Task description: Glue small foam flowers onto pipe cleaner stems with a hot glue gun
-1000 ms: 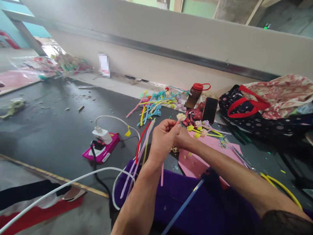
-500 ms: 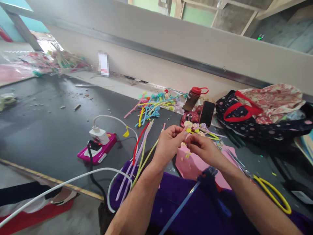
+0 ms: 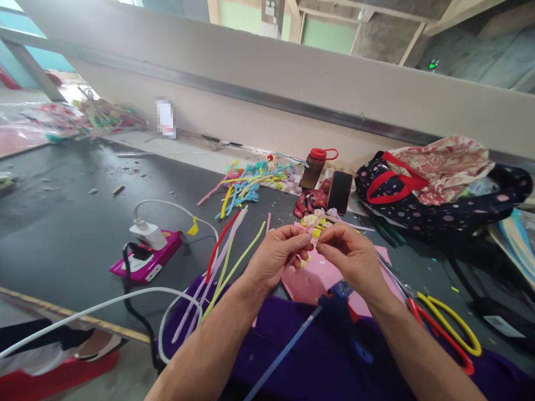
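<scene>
My left hand [image 3: 282, 253] is closed in a pinch on a small pipe-cleaner flower [image 3: 311, 225], pale with pink at its base. Close by on the right, my right hand [image 3: 351, 256] pinches thumb to fingertips; whatever lies between them is too small to make out. Beneath both hands is a pink sheet [image 3: 320, 284], and yellow and lilac pipe-cleaner flowers lie just behind the fingertips. A blue glue gun [image 3: 351, 323] with a long translucent glue stick [image 3: 282, 356] rests on purple cloth [image 3: 309, 367]. Loose pipe cleaners [image 3: 223, 262] lie left of my left wrist.
Scissors [image 3: 449, 328] with red and yellow handles lie right of my right forearm. Behind stand a bottle [image 3: 312, 170], a phone [image 3: 339, 192] and a dotted bag [image 3: 443, 211]. A pile of colourful pipe cleaners [image 3: 251, 184] and a magenta power strip [image 3: 152, 259] with cables are leftward.
My hands, first overlapping around the raised pale flower, have come apart into two facing pinches, and the flower sits lower. The view has shifted, bringing the scissors' handles fully into sight.
</scene>
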